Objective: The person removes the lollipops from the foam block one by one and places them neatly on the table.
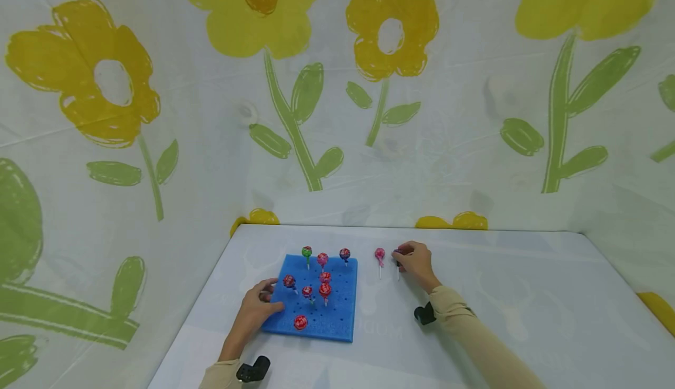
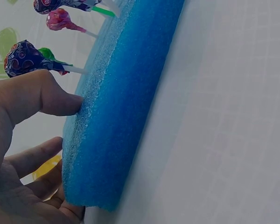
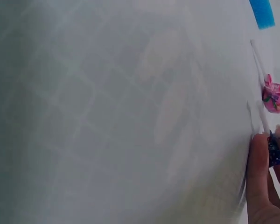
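8 pops (image 1: 325, 290) stand by their sticks in the foam (image 1: 340, 321), a blue slab lying on the bench (image 1: 395, 324). A green pop (image 1: 307, 251) and a purple pop (image 1: 345, 253) are near its far edge, with a pink pop (image 1: 323, 258) between them; a red pop (image 1: 300, 322) is nearest its front edge, and the others lie between. To the right of the foam, off it, are 2 more: a loose pop (image 1: 379, 253) in a pink wrapper, touched by neither hand, and, farther right of the foam, a dark pop (image 3: 276, 151). The right hand (image 1: 416, 262) pinches its wrapped head, the white stick free; whether it is fully off the bench I cannot tell. The left hand (image 1: 254, 309) holds the foam's left edge, thumb on top, fingers at the side. The hands are well apart. Judging by how things lie, the work looks well along: 8 pops in the foam, 2 outside it.
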### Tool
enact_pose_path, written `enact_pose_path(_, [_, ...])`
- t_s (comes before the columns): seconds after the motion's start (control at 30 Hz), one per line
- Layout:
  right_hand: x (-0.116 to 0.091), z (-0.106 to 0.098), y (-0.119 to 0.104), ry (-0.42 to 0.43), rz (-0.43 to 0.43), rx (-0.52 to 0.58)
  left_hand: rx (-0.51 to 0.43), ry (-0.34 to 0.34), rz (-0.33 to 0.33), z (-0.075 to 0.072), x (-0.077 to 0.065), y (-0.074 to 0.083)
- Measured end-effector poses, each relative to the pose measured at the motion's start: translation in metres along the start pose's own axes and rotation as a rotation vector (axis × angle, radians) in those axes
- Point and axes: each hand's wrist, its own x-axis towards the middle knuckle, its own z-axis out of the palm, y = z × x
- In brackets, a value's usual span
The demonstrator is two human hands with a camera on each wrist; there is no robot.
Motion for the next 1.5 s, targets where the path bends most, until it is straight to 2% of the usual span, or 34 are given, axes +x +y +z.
enact_pose_path(0.27, [0.001, 0.0, -0.001, -0.027, -0.019, -0.029, 0.012, 0.01, -0.008, 0.001, 0.0, -0.001])
enact_pose_path(0.7, [-0.004, -0.002, 0.002, 0.03, -0.056, -0.081, 0.024, 0.007, 0.02, 0.005, 0.005, 0.004])
enact_pose_path(0.93, [-0.009, -0.001, -0.002, 0.005, -0.046, -0.073, 0.035, 0.017, -0.005, 0.005, 0.003, -0.002])
enact_pose_path(1.2, [-0.013, -0.003, 0.002, -0.014, -0.05, -0.07, 0.031, -0.01, -0.027, 0.004, 0.002, -0.003])
enact_pose_path(1.33, [-0.013, -0.004, 0.003, -0.032, -0.074, -0.083, 0.028, -0.024, -0.034, 0.002, 0.001, -0.003])
enact_pose_path(1.5, [-0.014, -0.01, -0.002, -0.011, -0.137, -0.137, 0.019, -0.03, -0.017, 0.0, 0.003, -0.001])
